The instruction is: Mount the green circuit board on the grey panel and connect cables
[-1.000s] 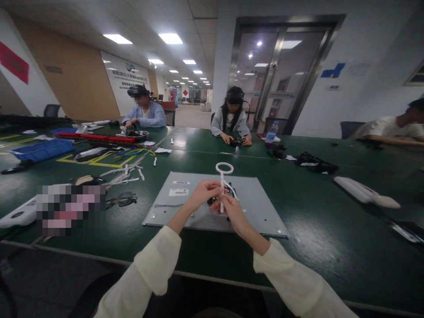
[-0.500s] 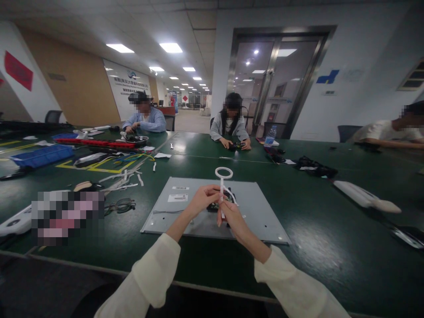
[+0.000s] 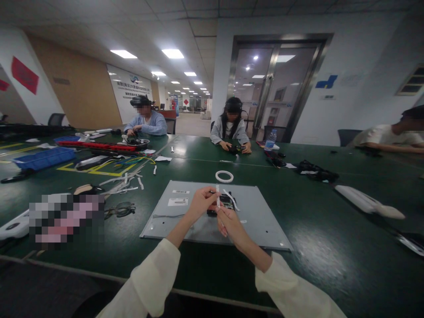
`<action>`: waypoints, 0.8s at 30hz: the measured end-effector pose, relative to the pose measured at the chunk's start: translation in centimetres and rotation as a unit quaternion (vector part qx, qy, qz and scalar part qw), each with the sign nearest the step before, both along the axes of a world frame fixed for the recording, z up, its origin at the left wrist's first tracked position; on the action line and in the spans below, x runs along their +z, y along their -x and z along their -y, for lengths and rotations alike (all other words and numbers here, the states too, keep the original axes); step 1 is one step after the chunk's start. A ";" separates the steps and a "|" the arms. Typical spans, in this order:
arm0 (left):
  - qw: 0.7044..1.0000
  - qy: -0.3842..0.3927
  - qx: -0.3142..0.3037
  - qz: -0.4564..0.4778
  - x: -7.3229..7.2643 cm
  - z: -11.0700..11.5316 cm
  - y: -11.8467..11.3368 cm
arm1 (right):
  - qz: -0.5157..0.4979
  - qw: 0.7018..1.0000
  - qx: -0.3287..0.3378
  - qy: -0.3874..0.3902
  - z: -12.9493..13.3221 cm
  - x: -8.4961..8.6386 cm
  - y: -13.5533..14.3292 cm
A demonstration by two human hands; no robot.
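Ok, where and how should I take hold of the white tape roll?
Probably the white tape roll's near rim, pinched from above with one fingertip inside the hole: it's a narrow ring with an open centre, lying flat beyond the grey panel.

One roll (image 3: pixel 224 181), one panel (image 3: pixel 258 221), one bottle (image 3: pixel 271 140) show.

Head-high view, forward and down over the table (image 3: pixel 318 198).

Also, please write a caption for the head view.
Left hand and right hand pinch a white strip over a grey panel.
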State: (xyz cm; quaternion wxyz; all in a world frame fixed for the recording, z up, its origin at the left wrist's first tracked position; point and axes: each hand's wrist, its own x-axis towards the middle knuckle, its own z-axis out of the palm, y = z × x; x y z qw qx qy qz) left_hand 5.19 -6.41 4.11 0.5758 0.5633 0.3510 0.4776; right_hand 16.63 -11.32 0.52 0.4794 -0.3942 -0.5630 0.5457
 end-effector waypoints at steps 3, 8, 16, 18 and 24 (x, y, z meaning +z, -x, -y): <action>1.000 -0.006 -0.004 0.004 -0.1 -0.1 0.0 | -0.006 1.000 -0.002 -0.005 -0.2 -0.2 0.1; 1.000 -0.012 -0.012 0.006 -0.3 -0.3 0.0 | -0.001 1.000 -0.012 0.015 -0.2 -0.2 0.3; 1.000 -0.013 0.004 -0.008 -0.2 -0.1 0.0 | 0.009 1.000 -0.004 0.016 -0.1 -0.3 0.2; 0.999 -0.023 0.014 -0.024 -0.4 -0.2 0.1 | 0.018 1.000 -0.002 0.013 -0.1 -0.3 0.2; 0.997 -0.039 0.022 -0.063 -0.7 -0.4 0.2 | 0.025 1.000 0.009 0.013 -0.1 -0.1 0.2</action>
